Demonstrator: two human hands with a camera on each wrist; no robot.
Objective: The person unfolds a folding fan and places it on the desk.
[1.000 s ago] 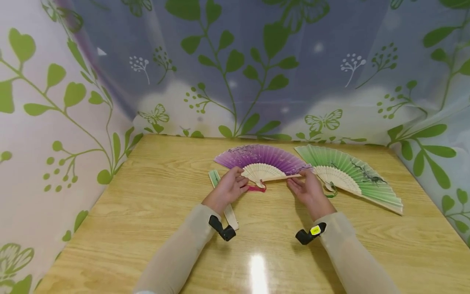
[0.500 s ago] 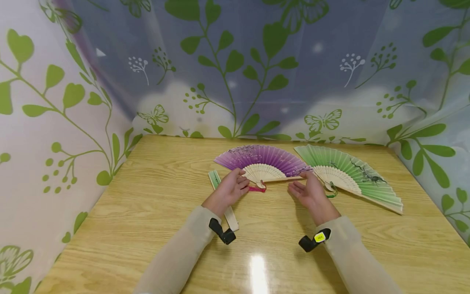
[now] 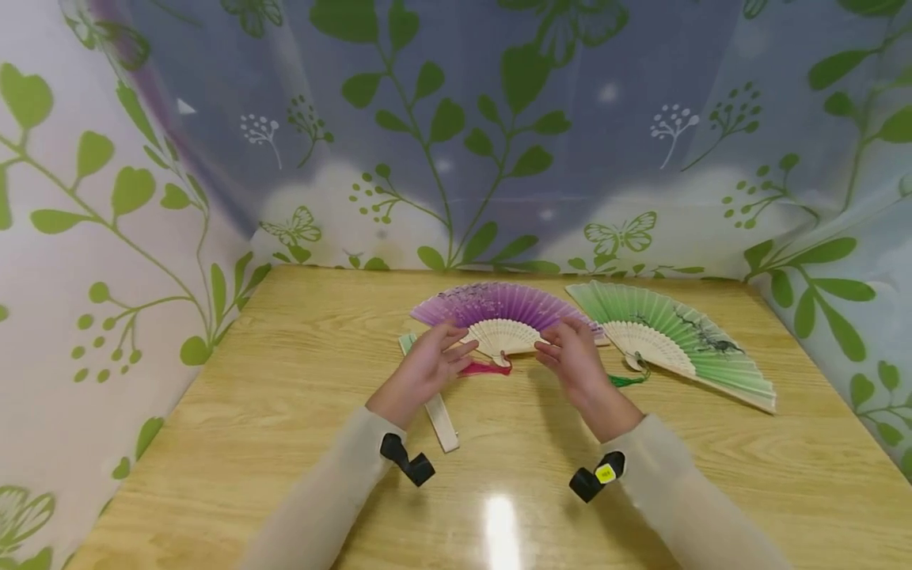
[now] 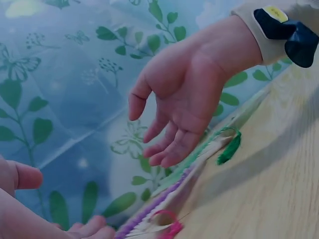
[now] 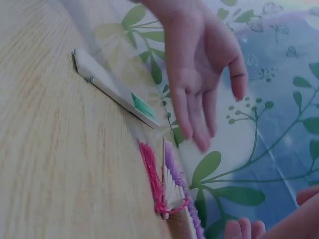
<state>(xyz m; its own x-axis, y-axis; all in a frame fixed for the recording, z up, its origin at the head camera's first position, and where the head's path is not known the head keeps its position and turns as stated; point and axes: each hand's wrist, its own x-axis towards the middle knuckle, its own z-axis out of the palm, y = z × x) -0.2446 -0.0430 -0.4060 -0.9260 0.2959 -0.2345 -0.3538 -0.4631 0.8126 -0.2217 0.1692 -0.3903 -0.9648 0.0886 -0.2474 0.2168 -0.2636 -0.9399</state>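
Observation:
A spread purple folding fan [image 3: 502, 301] with pale ribs and a red tassel [image 3: 487, 368] lies at the back of the table. My left hand [image 3: 423, 368] hovers at its left end, fingers loosely bent and holding nothing. Over its right end is my right hand [image 3: 580, 372], likewise relaxed with nothing in it. Both wrist views show space between the hands and the tabletop. A spread green fan [image 3: 684, 324] with a green tassel [image 3: 625, 381] lies to the right, its left end meeting the purple one. Partly hidden under my left hand is a folded fan [image 3: 442, 423] with a green patch.
The wooden table [image 3: 285, 380] ends at a printed cloth backdrop [image 3: 492, 158] with leaves and butterflies, which also rises on the left and right. Black devices with small cameras [image 3: 408, 459] are strapped to both wrists. Light glares off the table's front.
My right hand has let go of the purple fan's right rib, then lifted and shifted left. The left hand has risen off the fan's left end and drawn slightly left. The fans stay put.

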